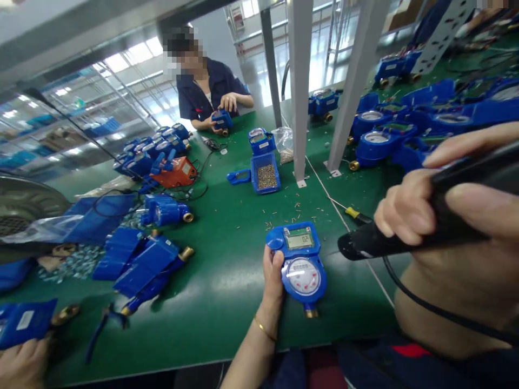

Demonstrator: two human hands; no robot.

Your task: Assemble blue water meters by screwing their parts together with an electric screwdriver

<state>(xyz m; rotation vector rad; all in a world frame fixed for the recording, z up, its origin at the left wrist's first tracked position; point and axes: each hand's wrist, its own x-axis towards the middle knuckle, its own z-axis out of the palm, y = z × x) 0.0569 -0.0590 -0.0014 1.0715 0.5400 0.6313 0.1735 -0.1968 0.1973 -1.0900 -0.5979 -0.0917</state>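
My left hand (273, 275) grips the left side of a blue water meter (303, 276). The meter's small display is lit with digits, its round white dial faces up, and a brass fitting shows at its lower end. Whether it rests on the bench or hangs just above it, I cannot tell. In my right hand (409, 208) is a black corded hand tool (377, 242), its blunt end pointing left, to the right of the meter and apart from it. A black cable (421, 305) hangs below that hand.
Loose screws lie on the green bench (227, 259) near a blue bin of screws (266, 178). A yellow-handled screwdriver (352, 212) lies beyond the tool. Blue meters (373, 143) crowd the right; pliers (106, 321) and a co-worker's hand (24, 362) are left. Another person (211, 86) sits opposite.
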